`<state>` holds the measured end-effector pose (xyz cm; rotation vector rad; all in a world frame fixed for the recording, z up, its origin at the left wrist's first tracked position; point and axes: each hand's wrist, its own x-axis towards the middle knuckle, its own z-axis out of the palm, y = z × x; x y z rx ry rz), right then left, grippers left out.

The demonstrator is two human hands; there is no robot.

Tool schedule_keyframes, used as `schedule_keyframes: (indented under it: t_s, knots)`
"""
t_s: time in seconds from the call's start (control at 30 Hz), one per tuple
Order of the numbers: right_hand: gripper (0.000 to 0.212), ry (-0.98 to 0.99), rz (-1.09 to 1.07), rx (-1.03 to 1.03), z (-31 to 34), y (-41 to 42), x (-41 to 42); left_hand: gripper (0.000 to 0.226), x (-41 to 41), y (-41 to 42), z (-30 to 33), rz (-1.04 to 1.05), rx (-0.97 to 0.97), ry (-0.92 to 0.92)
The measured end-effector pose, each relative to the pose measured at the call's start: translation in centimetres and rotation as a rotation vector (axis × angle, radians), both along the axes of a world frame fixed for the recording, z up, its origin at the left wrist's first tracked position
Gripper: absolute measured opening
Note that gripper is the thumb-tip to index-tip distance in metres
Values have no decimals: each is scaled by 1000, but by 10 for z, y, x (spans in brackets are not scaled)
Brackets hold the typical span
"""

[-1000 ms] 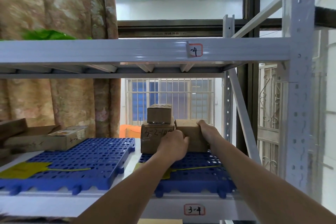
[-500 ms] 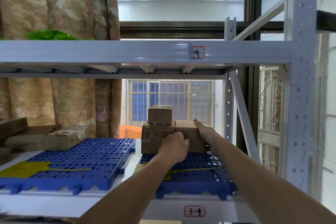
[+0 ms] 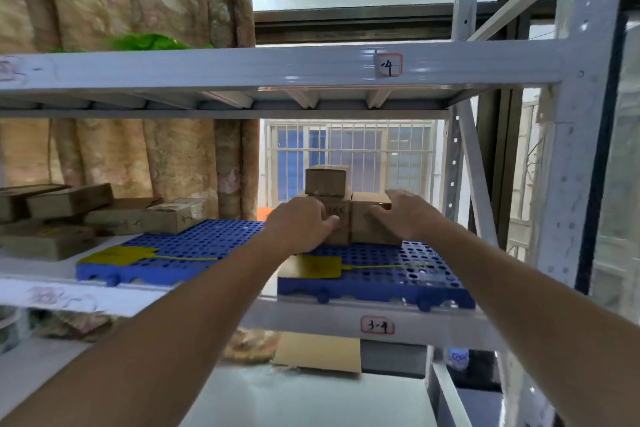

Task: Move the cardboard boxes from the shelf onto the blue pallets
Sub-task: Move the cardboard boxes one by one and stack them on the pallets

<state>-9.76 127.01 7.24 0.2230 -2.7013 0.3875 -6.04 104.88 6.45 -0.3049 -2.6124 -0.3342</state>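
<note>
Both hands loose, gripping nothing — left hand [image 3: 304, 224], right hand [image 3: 403, 215]; a nudge could topple the small top box [image 3: 326, 180] off the right blue pallet [image 3: 377, 274].

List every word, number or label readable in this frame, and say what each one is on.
"4", after a small mark: red-bordered tag on the upper shelf beam.
"3-4": red-bordered tag on the lower shelf beam.
Handwriting on the box on the left pallet: starts "4-", the rest blurred.
Writing on the box behind the left hand: unreadable.
Smudged labels at the beams' left ends: unreadable.
</note>
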Motion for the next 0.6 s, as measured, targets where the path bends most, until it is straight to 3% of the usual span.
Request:
schedule_keyframes:
  t_s: [0.13, 0.23, 0.37, 0.47, 0.6]
  knots:
    - [61, -55, 23, 165, 2, -26, 30, 54, 27, -40, -7, 136, -181, 42]
    - [60, -55, 36, 298, 5, -55, 50, 66, 48, -72, -12, 122, -165, -47]
    - [63, -51, 131, 328, 10, -111, 77, 77, 83, -118, -10, 137, -153, -211]
    - [76, -106, 252, 334, 2, -170, 97, 86, 113, -163, -11, 176, -165, -265]
    - [71, -156, 403, 279, -19, -266, 119, 64, 169, -236, -20, 246, -174, -277]
